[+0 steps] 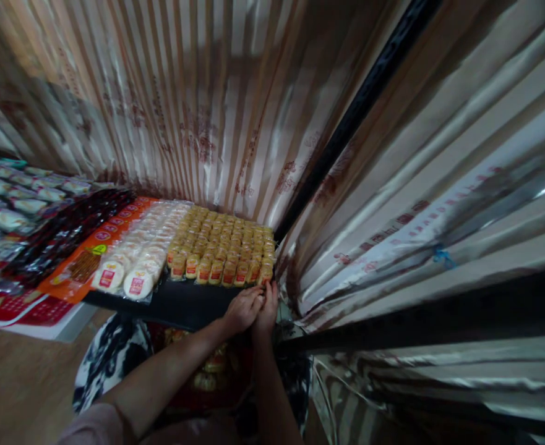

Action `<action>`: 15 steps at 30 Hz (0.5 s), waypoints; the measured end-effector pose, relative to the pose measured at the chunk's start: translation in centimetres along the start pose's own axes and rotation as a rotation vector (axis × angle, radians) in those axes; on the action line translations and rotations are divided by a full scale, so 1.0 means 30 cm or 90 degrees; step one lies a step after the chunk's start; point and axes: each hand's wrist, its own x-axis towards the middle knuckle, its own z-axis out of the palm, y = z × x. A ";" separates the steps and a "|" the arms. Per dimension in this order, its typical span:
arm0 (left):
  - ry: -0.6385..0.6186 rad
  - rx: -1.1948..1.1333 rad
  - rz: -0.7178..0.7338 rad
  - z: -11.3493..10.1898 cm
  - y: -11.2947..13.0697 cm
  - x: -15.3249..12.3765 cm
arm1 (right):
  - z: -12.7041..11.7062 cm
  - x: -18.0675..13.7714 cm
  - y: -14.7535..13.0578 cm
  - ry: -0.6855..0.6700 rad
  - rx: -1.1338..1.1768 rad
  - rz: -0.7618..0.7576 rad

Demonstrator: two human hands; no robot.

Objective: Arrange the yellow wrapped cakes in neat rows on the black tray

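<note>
Small wrapped yellow cakes (223, 241) with red labels stand in tight rows on a dark shelf (198, 303). At the front right corner of these rows my two hands are side by side, touching. My right hand (266, 312) has its fingertips closed against the corner cake (265, 271). My left hand (244, 309) has curled fingers just left of it, below the front row; what lies inside them is hidden. Under my forearms, a dark red container (230, 398) holds more golden wrapped pieces, dim and partly covered.
Left of the cakes lie clear packs of white round crackers (137, 278), an orange pack (75, 272), dark shiny packs (68, 238) and white packets (17, 191). Printed foil sheeting (207, 123) hangs behind and at right. A dark post (346, 123) and bar (416, 315) border the shelf's right end.
</note>
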 end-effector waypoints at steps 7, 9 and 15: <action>0.030 -0.050 -0.064 -0.109 0.009 -0.170 | -0.056 -0.104 -0.167 -0.004 0.004 -0.013; 0.006 -0.072 -0.071 -0.150 -0.002 -0.265 | -0.085 -0.173 -0.208 -0.049 0.003 -0.025; -0.129 -0.025 -0.264 -0.202 -0.123 -0.565 | -0.103 -0.418 -0.215 -0.417 0.048 -0.139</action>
